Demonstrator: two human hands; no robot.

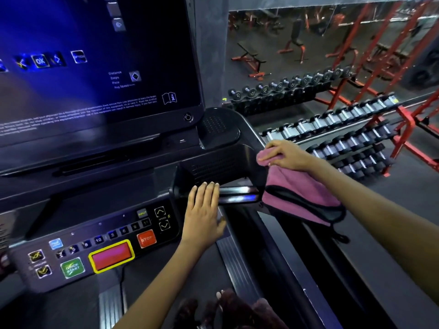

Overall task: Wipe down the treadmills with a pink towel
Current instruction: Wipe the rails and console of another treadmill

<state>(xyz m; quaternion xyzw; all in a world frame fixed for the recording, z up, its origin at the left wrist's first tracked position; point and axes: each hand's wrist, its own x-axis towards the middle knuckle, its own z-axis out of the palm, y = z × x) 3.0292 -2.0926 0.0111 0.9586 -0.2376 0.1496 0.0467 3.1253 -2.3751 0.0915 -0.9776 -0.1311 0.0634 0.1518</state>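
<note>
Towel, pink terry cloth with dark edging (301, 193): bunched at its top under the right hand (283, 154), the rest hanging down in folds over the right end of the treadmill console. Right hand: fingers curled over and gripping the bunched top of the cloth, pressing it against the black plastic console housing (213, 165) at its far right corner.

Left hand (204, 210): fingers straight and held together, palm down, fingertips touching the lower lip of the console housing just left of the glossy black handrail bar (237, 195); it holds nothing.

Treadmill control panel, dark grey (99, 245): near left of the left hand, bearing a red STOP button (146, 238), a green QUICK START button (72, 267), a red rectangular pad with yellow border (111, 255), a row of numbered keys and two arrow keys.

Display screen, large, black-framed, glowing blue (83, 67): far left, above the panel, showing an OK icon and small white text.

Dumbbell racks, chrome-and-black weights in rows (332, 129): right, beyond the treadmill, on the gym floor. Red steel frames (408, 115): far right.
</note>
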